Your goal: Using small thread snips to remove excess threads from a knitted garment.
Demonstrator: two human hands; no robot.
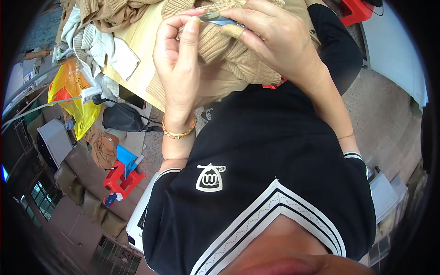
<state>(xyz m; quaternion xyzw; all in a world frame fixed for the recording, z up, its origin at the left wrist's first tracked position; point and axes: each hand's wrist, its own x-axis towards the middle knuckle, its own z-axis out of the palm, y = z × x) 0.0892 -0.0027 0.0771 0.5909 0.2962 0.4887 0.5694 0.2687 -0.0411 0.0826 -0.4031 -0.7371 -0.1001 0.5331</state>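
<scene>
A tan ribbed knit garment [215, 43] lies across my lap and the table edge, below both hands. Fingers of my right hand [286, 39] close on a small pair of metal thread snips [222, 20], whose blade points toward the left hand. A tan wrap covers the right thumb tip. My left hand [178, 57], with a beaded bracelet at the wrist, pinches thumb against forefinger close to the snips' tip. What sits in that pinch is too small to make out.
More tan knitwear [119, 13] and white-grey knits [96, 46] are heaped on the wooden table [137, 41] at left. Beyond its edge are a yellow plastic bag [75, 101], a black bag [121, 117] and a red stool [123, 181]. Another red stool [355, 11] stands far right.
</scene>
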